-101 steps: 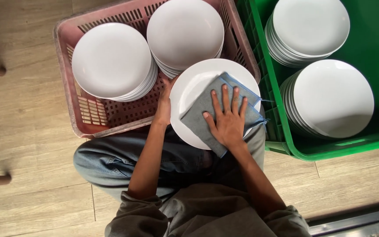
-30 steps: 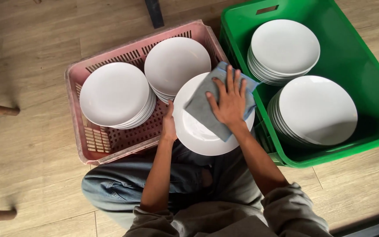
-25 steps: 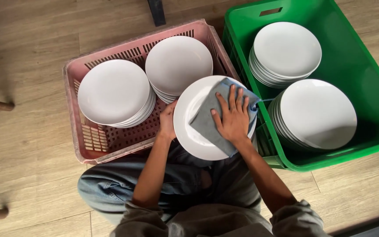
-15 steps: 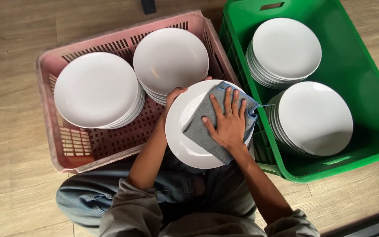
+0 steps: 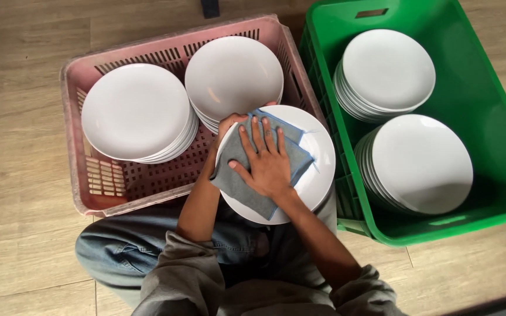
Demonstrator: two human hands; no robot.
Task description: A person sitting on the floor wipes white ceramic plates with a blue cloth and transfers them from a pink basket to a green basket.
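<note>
Your right hand (image 5: 269,167) lies flat, fingers spread, pressing the grey cloth (image 5: 247,175) onto the white plate (image 5: 314,167). Your left hand (image 5: 228,124) grips the plate's far rim, largely hidden by the cloth. The plate sits over your lap, between the pink crate (image 5: 89,199) and green crate (image 5: 417,231). Recommendation: keep the palm flat, work out to the rim, and support the plate firmly underneath.
</note>
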